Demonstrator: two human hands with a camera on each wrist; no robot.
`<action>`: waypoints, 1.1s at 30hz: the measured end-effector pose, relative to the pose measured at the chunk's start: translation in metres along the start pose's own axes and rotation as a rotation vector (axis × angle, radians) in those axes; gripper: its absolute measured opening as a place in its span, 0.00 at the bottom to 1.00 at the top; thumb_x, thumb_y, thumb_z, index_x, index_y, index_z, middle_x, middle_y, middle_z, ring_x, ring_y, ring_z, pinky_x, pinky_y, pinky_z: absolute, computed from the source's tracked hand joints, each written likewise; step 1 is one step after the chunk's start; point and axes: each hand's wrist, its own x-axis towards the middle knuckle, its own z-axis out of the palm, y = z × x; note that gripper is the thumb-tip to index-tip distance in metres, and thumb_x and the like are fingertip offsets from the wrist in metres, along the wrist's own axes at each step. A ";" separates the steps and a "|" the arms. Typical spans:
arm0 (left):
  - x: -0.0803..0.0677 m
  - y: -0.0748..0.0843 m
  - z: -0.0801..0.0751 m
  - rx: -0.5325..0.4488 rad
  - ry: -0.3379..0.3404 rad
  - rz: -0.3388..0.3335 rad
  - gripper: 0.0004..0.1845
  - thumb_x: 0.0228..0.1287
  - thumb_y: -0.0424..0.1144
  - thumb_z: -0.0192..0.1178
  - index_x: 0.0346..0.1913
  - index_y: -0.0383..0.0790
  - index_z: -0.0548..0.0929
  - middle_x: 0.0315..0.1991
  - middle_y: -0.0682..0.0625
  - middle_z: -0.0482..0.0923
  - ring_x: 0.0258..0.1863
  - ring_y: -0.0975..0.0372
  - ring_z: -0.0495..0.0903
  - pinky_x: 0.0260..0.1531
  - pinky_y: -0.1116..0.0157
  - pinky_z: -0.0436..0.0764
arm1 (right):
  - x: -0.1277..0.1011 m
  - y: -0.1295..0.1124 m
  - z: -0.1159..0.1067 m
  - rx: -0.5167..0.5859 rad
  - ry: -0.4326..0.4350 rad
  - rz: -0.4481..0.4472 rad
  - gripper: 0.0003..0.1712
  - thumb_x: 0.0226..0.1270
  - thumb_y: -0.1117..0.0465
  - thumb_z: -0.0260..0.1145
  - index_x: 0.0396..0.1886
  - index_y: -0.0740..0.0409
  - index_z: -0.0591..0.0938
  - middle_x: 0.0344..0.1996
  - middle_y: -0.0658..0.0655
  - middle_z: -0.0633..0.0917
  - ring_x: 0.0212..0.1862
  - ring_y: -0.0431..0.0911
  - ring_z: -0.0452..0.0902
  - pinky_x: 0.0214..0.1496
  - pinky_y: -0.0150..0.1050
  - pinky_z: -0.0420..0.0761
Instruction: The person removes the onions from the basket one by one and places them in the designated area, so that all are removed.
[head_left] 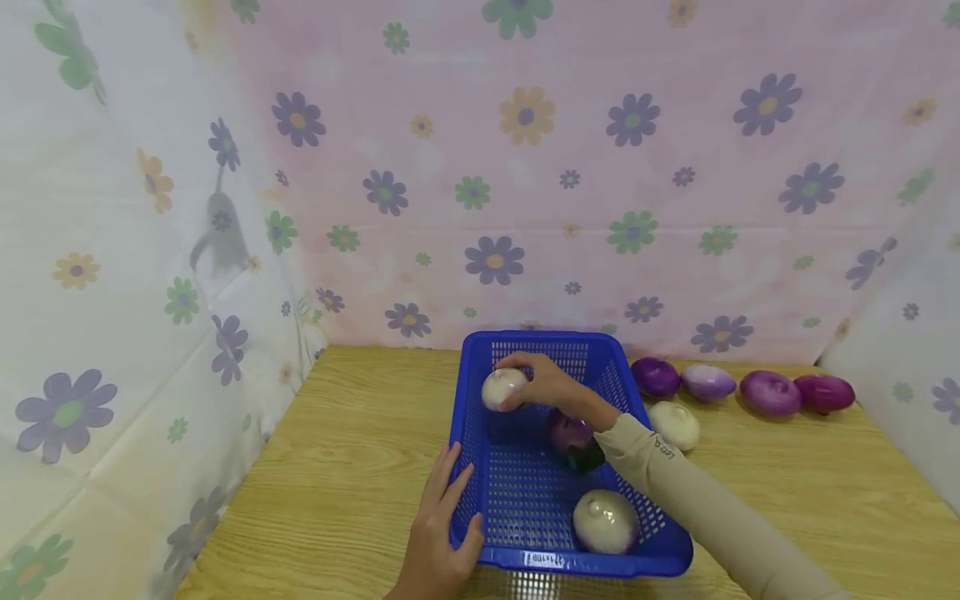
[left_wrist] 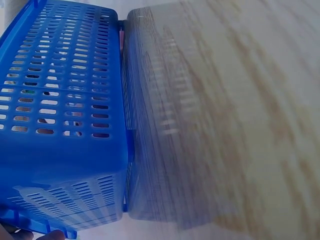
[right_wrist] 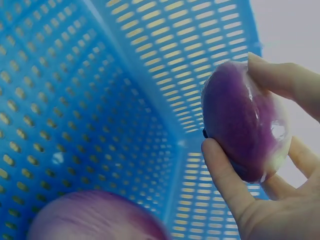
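Flowered sheets hang behind and beside a wooden table (head_left: 360, 433), where I log the following.

Blue basket (head_left: 525, 492) — perforated plastic, near the table's front edge, at its middle. My left hand (head_left: 438, 533) lies flat-fingered against the basket's left wall, thumb at the front corner; I judge it steadies the basket.

Held onion (head_left: 504, 388) — my right hand (head_left: 547, 385) grips it between thumb and fingertips, above the basket's far left corner. It reads pale from the head camera, purple in the right wrist view (right_wrist: 245, 125).

Basket contents — a pale onion (head_left: 605, 522) at the front right corner; a purple onion (head_left: 572, 433) against the right wall, partly hidden by my sleeve (head_left: 675, 483).

Outside — a white onion (head_left: 675, 425) just beside the basket's right wall, and a row of four purple onions (head_left: 738, 387) along the table's back edge toward the right corner. My forearm crosses the right rim, between basket and row.
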 end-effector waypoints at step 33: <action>-0.001 0.000 0.001 -0.003 -0.004 -0.011 0.32 0.48 0.31 0.60 0.61 0.32 0.73 0.68 0.37 0.60 0.68 0.42 0.57 0.66 0.70 0.51 | -0.078 -0.007 -0.092 0.177 0.113 -0.022 0.39 0.52 0.62 0.73 0.65 0.54 0.69 0.56 0.60 0.75 0.44 0.49 0.78 0.38 0.38 0.77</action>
